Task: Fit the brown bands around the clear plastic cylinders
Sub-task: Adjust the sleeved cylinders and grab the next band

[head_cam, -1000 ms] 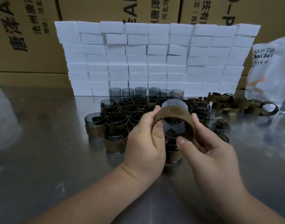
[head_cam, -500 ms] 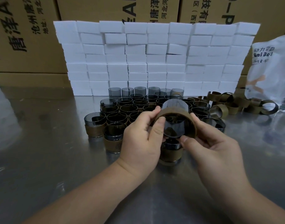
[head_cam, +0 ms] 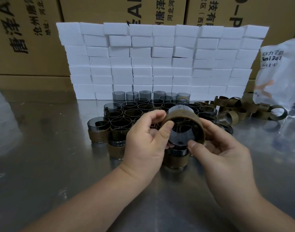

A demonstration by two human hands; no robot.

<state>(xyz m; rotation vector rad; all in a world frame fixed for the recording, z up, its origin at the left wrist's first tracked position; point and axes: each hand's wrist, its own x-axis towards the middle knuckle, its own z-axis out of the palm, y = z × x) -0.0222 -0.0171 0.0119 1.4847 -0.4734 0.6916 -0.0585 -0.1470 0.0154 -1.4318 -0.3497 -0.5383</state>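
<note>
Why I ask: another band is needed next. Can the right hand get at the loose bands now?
Probably not yet: the right hand and left hand hold a cylinder; nothing else blocks the bands.

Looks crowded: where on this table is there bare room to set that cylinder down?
Bare steel left of the cylinders, before the boxes, and right of the right hand, nearer than the bands. Crowded: the middle, from blocks to held cylinder, and by the bag.

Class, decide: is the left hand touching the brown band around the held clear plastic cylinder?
Touching: the head view shows the left hand with its thumb pressing the brown band.
</note>
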